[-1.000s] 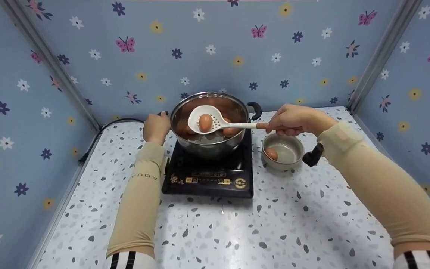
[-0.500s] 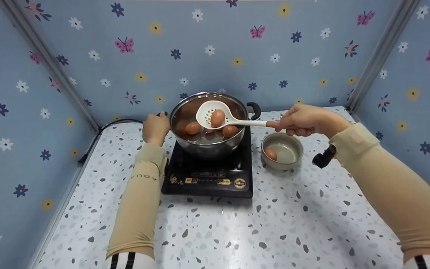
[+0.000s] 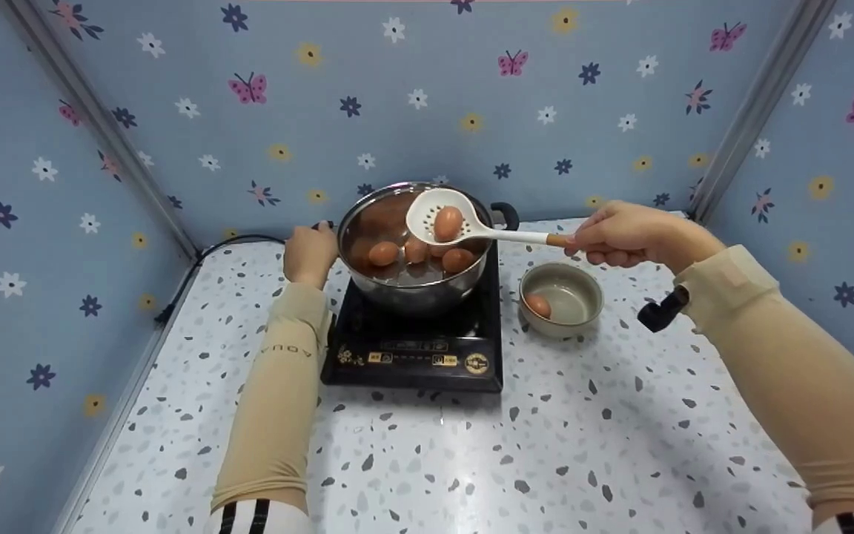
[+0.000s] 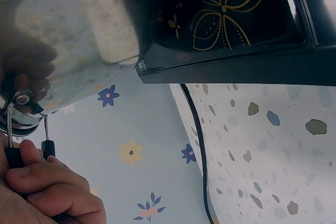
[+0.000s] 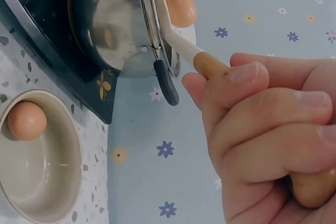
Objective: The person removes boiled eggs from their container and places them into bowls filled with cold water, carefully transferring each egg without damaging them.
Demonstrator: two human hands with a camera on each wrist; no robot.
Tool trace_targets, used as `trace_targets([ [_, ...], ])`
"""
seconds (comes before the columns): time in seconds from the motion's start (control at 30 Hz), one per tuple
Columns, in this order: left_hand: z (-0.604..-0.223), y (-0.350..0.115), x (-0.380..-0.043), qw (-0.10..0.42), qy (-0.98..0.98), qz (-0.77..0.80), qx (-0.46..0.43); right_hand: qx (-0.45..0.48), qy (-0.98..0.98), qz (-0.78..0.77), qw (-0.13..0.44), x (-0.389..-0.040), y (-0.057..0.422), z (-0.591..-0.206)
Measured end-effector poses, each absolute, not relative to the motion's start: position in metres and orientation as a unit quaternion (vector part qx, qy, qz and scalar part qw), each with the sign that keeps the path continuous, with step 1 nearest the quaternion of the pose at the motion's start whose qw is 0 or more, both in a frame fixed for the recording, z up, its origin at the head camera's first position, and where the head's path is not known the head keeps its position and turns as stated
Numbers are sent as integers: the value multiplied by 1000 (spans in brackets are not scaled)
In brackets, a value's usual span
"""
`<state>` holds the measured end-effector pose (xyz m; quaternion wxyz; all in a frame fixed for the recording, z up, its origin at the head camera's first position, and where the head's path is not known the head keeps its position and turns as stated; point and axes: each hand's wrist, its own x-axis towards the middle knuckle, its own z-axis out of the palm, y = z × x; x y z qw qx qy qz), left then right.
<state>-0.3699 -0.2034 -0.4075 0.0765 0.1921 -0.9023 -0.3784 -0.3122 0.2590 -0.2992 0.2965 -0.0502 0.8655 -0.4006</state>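
Observation:
My right hand (image 3: 623,233) grips the wooden end of a white slotted spoon (image 3: 520,236), held over the right side of a steel pot (image 3: 416,297). One brown egg (image 3: 448,222) lies in the spoon's perforated bowl. Several more brown eggs (image 3: 383,254) sit in the pot below it. At the pot's left side my left hand (image 3: 308,256) holds a black side handle; the left wrist view shows its fingers (image 4: 63,192) curled round that handle (image 4: 14,157). Right of the pot stands a small grey-beige bowl (image 3: 579,300) with a single brown egg (image 3: 538,305) in it.
The pot stands on a black induction cooker (image 3: 412,374), whose cord (image 3: 249,238) runs off to the left. A second black pot handle (image 3: 505,216) sticks out on the right. Flower-patterned walls (image 3: 427,133) enclose the speckled tabletop (image 3: 427,460) at the back and sides.
My right hand has carried the spoon and its egg to the right and slightly up, from mid-pot toward the right rim. My left hand stays on the handle.

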Motion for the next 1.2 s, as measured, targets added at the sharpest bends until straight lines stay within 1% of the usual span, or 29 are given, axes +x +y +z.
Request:
trace_targets([
  [0.13,-407,-203,-370,68,-900,-379,202,-49,868,-401,289,-310,266,-298],
  [0.37,-408,-203,-369,74,-902,-380,193,-56,873,-398,277,-309,276,-299],
  [0.63,-408,-203,-367,78,-896,-393,193,-27,875,-403,266,-308,290,-298],
  [1.2,-408,-203,-370,84,-905,-373,188,-8,875,-417,244,-301,320,-293],
])
